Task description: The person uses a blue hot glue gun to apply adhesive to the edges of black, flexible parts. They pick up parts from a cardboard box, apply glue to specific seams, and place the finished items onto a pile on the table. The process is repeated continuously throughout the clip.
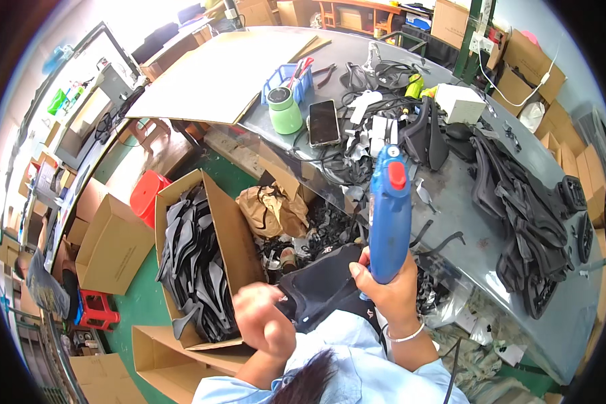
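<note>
My right hand [394, 289] is wrapped round the lower end of a blue hand-held power tool [390, 229] with a red button. The tool stands nearly upright above the table's front edge, its top end pointing away from me. My left hand [266, 320] is blurred, with its fingers curled in; whatever lies inside them is hidden. It is raised between the open carton [232, 249] of dark curved parts [195, 262] and a black panel-like piece [323, 283] close to my body.
The grey table [451, 249] holds a phone [324, 123], a green jar [284, 111], a blue basket [276, 79], tangled black parts and a pile of dark mesh-like pieces [518, 215]. Crumpled brown paper [271, 210] and black scraps lie below. A red stool [99, 310] stands left.
</note>
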